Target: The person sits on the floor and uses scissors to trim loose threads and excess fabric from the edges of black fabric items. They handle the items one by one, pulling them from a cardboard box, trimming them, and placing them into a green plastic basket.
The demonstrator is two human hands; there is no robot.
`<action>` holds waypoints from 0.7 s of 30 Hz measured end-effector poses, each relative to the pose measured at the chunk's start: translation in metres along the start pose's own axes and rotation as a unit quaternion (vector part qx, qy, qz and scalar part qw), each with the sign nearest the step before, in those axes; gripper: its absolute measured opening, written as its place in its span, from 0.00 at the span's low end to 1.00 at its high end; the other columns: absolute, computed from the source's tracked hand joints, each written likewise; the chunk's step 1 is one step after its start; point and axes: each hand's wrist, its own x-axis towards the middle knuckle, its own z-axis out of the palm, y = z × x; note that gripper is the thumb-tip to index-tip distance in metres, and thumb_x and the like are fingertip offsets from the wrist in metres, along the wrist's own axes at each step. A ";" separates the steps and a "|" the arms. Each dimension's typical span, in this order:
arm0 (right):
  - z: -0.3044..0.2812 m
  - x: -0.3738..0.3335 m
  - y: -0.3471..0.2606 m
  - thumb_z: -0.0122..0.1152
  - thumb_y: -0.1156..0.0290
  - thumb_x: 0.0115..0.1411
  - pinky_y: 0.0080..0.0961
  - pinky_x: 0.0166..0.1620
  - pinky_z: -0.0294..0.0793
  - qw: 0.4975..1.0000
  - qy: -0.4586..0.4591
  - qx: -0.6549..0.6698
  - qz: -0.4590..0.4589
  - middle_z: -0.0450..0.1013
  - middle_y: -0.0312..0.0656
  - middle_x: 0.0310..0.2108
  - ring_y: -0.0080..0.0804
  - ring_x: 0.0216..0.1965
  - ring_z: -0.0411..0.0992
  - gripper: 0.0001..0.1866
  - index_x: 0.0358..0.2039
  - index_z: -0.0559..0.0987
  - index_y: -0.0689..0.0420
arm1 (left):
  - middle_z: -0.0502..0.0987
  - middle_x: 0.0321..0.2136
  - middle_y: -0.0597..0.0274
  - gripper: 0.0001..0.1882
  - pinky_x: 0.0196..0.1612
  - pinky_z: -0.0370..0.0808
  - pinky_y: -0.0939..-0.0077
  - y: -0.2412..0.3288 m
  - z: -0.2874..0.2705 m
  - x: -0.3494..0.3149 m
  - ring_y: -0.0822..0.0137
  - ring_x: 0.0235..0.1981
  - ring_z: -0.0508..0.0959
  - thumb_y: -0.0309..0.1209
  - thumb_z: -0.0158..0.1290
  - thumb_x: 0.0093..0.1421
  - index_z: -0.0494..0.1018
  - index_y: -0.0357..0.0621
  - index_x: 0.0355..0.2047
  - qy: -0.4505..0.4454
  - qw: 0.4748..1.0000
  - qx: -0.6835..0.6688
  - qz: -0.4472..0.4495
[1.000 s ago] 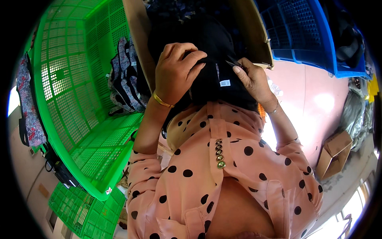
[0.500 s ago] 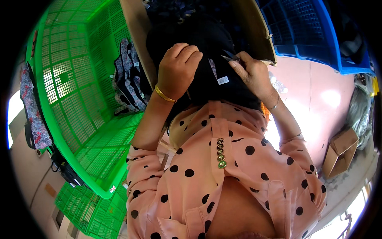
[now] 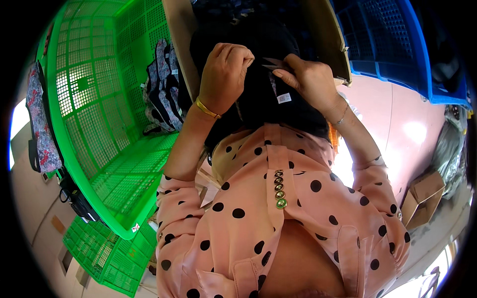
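Note:
My right hand [image 3: 314, 85] is closed around a small pair of thread snips [image 3: 275, 63], whose apart blades point left toward my other hand. My left hand [image 3: 224, 77], with a yellow bangle at the wrist, is raised with thumb and fingers pinched together. Whatever the pinch holds is too small or hidden to make out. Beneath both hands, black fabric [image 3: 238, 110] covers my lap. A white label [image 3: 283, 98] and a narrow strip of patterned cloth [image 3: 274, 85] lie on it, just below the snips.
An open cardboard box [image 3: 180, 35] with dark contents stands in front of me. At left, a green crate [image 3: 102, 149] holds several patterned cloth pieces [image 3: 164, 94]. A blue crate [image 3: 382, 37] is at far right, with a smaller carton [image 3: 422, 201] on the floor.
The snips have swung left and closer to my left hand's fingertips, their blades now lying flatter. My left hand keeps its pinch. The whole view has shifted slightly.

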 end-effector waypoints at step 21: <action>0.015 0.014 -0.005 0.57 0.52 0.64 0.21 0.28 0.69 0.891 -0.017 0.414 0.184 0.70 0.36 0.17 0.22 0.22 0.69 0.23 0.38 0.75 0.64 | 0.68 0.57 0.45 0.29 0.52 0.75 0.67 -0.007 -0.023 -0.042 0.58 0.55 0.72 0.30 0.51 0.65 0.56 0.37 0.63 0.060 0.876 -0.373 -0.300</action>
